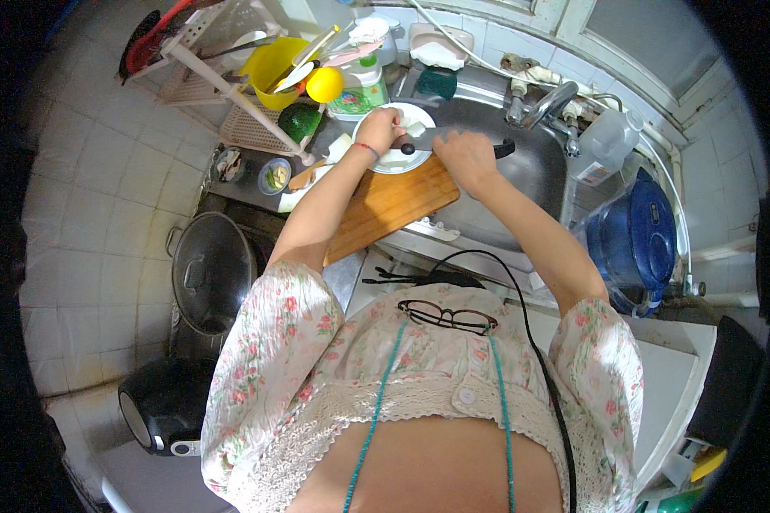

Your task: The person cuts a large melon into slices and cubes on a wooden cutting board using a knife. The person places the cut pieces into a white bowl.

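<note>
My right hand (467, 157) grips a kitchen knife (421, 141); its black end sticks out to the right over the sink. The grey blade lies across a white plate (428, 115) that holds several white, pale-cut food pieces (414, 127). At the plate's left side, my left hand (378, 131) has its fingers curled close to the blade; whether they pinch a piece is hidden. Below both hands, a wooden cutting board (394, 205) extends from the counter over the sink's edge. Pale green-white peel or rind pieces (340, 149) lie left of the plate.
A metal sink (487, 186) with a faucet (548, 106) is at right, beside a plastic jug (606, 144) and blue lidded container (641, 237). At left stand a small bowl (274, 176), a lidded pot (212, 272) and a rack (256, 125). A yellow utensil holder (273, 70) stands behind.
</note>
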`<action>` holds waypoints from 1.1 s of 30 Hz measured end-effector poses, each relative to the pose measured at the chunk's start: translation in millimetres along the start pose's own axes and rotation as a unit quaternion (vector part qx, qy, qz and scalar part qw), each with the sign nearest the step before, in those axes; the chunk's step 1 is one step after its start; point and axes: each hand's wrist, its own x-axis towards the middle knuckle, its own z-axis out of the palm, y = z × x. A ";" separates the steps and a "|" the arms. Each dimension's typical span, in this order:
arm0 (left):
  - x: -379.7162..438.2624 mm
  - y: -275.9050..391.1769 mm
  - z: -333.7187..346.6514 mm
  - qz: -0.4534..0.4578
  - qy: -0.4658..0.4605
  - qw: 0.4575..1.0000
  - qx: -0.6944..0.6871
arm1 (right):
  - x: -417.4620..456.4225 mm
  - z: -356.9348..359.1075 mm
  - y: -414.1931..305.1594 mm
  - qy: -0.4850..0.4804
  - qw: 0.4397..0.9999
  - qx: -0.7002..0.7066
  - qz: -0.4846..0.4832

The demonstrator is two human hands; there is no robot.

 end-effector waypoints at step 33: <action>14.0 -36.9 -24.2 0.062 -0.004 0.992 -0.114 | -34.1 -41.3 5.2 -0.049 0.997 0.058 -0.031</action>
